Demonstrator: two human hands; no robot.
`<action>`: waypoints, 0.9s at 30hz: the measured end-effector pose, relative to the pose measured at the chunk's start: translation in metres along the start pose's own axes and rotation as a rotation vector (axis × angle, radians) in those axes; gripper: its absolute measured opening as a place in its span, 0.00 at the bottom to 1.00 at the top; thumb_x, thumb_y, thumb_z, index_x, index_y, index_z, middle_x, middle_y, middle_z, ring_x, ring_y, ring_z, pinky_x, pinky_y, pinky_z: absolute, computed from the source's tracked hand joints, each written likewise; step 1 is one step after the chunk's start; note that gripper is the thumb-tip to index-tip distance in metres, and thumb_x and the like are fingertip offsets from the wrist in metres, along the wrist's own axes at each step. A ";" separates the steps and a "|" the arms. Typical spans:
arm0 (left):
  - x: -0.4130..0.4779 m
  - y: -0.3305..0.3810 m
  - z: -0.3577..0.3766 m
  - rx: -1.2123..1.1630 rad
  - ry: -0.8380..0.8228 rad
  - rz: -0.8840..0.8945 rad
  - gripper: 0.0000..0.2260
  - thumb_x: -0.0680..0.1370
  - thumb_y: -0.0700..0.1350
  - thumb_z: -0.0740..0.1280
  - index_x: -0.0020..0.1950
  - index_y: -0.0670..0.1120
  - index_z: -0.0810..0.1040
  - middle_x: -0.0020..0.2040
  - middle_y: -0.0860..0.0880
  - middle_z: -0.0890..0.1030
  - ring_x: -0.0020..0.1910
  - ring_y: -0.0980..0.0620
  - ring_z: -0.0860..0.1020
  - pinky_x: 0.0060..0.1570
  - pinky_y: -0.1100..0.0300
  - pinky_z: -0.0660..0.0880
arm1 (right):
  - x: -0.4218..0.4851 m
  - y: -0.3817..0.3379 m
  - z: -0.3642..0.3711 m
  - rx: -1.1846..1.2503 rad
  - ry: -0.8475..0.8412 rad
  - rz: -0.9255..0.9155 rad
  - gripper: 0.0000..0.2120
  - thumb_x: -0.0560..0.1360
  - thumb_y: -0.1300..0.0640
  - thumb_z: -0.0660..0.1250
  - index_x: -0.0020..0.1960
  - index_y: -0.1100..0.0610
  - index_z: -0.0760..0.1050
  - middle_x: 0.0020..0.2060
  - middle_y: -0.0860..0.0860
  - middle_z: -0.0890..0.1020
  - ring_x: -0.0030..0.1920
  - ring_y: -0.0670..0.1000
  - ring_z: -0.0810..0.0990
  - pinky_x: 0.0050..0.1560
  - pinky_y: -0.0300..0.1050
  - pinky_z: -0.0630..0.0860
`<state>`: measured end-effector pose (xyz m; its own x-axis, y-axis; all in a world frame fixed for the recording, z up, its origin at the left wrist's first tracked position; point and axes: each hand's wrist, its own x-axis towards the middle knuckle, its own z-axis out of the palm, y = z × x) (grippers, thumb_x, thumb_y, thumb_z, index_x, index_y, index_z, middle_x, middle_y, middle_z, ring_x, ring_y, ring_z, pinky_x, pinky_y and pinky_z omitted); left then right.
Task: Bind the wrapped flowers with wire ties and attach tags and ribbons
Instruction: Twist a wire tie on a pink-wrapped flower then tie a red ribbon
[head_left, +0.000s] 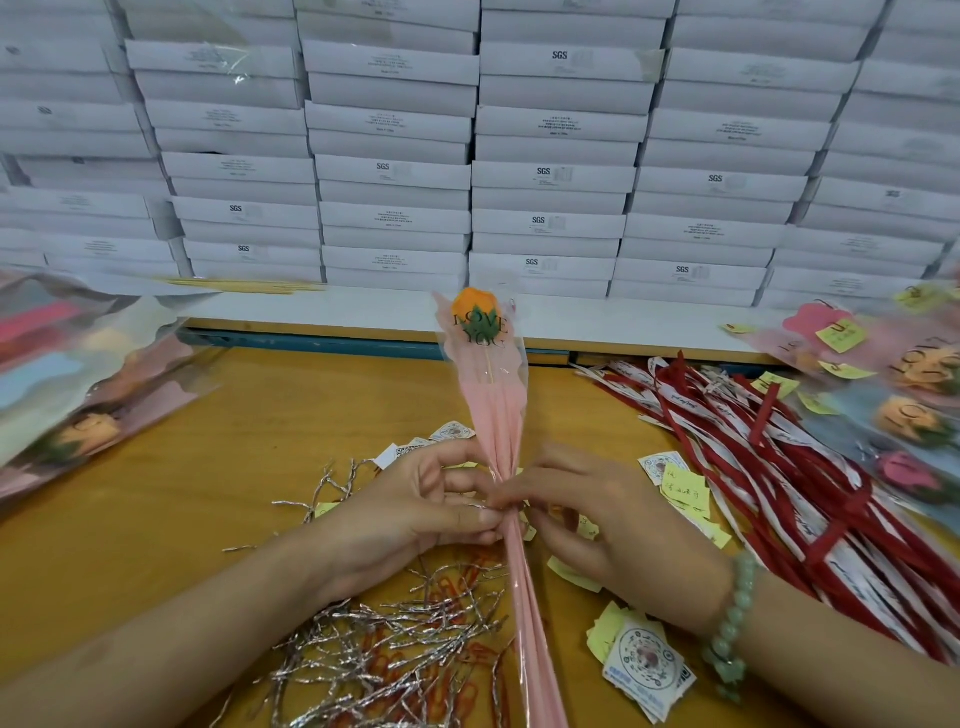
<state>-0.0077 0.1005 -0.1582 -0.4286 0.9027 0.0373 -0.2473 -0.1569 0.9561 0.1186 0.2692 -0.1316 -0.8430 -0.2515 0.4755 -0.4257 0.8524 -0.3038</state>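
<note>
An orange flower in a pink wrap printed "LOVE YOU" (493, 395) stands upright over the middle of the table. My left hand (415, 512) grips the wrap's narrow waist from the left, thumb pressed on a silver wire tie (480, 506) there. My right hand (587, 514) pinches the same spot from the right. A heap of silver wire ties (384, 639) lies under my left forearm. Round printed tags (647, 670) and yellow notes lie under my right wrist. Red and white ribbons (779, 457) are piled at right.
Wrapped flowers (78, 395) lie stacked at the left edge, and more tagged ones (904, 395) at the far right. A wall of white boxes (467, 156) closes off the back. Bare wooden tabletop (218, 447) shows at left of centre.
</note>
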 end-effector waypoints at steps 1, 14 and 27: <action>0.000 0.000 0.000 -0.002 0.002 -0.003 0.16 0.70 0.28 0.71 0.54 0.42 0.81 0.45 0.41 0.83 0.42 0.47 0.84 0.42 0.59 0.81 | 0.000 0.000 0.000 -0.003 -0.001 0.001 0.14 0.76 0.66 0.66 0.56 0.52 0.81 0.46 0.42 0.74 0.43 0.32 0.70 0.45 0.26 0.67; 0.000 0.001 -0.001 -0.111 0.028 -0.004 0.21 0.68 0.30 0.71 0.59 0.38 0.73 0.48 0.38 0.83 0.45 0.44 0.85 0.45 0.57 0.82 | -0.002 0.005 0.007 0.116 0.115 0.110 0.18 0.77 0.65 0.66 0.57 0.44 0.81 0.46 0.40 0.73 0.47 0.45 0.76 0.41 0.37 0.74; -0.002 0.001 0.003 -0.006 0.026 0.038 0.14 0.71 0.32 0.72 0.55 0.43 0.80 0.46 0.41 0.83 0.44 0.48 0.84 0.44 0.61 0.81 | 0.000 0.002 0.012 0.871 0.166 0.575 0.13 0.74 0.69 0.69 0.56 0.58 0.75 0.37 0.50 0.82 0.40 0.49 0.81 0.42 0.49 0.80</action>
<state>-0.0043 0.0995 -0.1560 -0.4600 0.8855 0.0664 -0.2352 -0.1936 0.9525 0.1137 0.2650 -0.1416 -0.9651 0.2082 0.1587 -0.1208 0.1836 -0.9755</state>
